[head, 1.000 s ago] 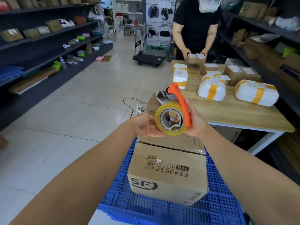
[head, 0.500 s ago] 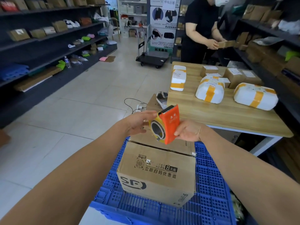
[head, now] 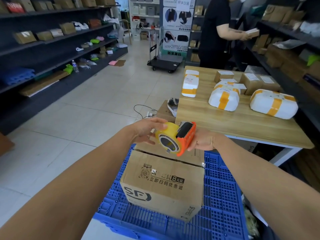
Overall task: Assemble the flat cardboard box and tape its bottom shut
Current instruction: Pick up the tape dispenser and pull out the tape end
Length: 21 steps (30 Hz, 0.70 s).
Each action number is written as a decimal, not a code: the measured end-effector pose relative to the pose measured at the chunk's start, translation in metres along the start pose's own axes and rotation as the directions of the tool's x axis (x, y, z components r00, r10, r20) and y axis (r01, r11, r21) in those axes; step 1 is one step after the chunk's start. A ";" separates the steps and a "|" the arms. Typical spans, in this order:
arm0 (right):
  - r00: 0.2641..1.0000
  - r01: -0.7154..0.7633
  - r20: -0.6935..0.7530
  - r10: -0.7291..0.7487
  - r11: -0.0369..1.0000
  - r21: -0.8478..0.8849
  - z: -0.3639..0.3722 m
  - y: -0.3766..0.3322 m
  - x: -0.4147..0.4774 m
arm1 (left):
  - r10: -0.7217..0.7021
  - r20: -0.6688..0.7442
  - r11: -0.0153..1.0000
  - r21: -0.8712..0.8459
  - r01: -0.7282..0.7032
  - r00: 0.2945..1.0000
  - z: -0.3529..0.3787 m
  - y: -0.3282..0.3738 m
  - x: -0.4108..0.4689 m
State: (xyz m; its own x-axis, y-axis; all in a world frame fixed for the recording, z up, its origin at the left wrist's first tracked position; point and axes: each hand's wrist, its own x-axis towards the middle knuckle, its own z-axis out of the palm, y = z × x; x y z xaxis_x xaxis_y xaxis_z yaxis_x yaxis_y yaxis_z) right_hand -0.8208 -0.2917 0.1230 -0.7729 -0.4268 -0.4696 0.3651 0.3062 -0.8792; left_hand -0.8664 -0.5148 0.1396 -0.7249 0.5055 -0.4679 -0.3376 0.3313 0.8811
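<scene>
Orange tape dispenser (head: 186, 138) is gripped in my right hand (head: 202, 141); my left hand (head: 147, 130) pinches its clear tape roll (head: 167, 138). Both hover above the cardboard box (head: 164, 184), standing mid-pallet on the blue pallet (head: 221, 196).

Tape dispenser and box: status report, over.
Right hand grips the orange tape dispenser; left hand fingers on its roll. Cardboard box on blue crate, flaps closed, seam open. Nothing in the way.
</scene>
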 end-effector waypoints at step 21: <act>0.997 0.025 0.073 -0.027 0.999 0.026 0.006 -0.009 -0.014 | -0.026 0.098 0.998 -0.059 0.032 0.995 0.005 0.002 -0.022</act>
State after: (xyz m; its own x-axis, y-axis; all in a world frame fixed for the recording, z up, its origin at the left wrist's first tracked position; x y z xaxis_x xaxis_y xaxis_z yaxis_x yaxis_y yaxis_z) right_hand -0.8099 -0.2939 0.1372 -0.7429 -0.4956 -0.4500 0.3586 0.2731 -0.8927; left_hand -0.8477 -0.5210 0.1513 -0.6538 0.5724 -0.4948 -0.3954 0.2991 0.8685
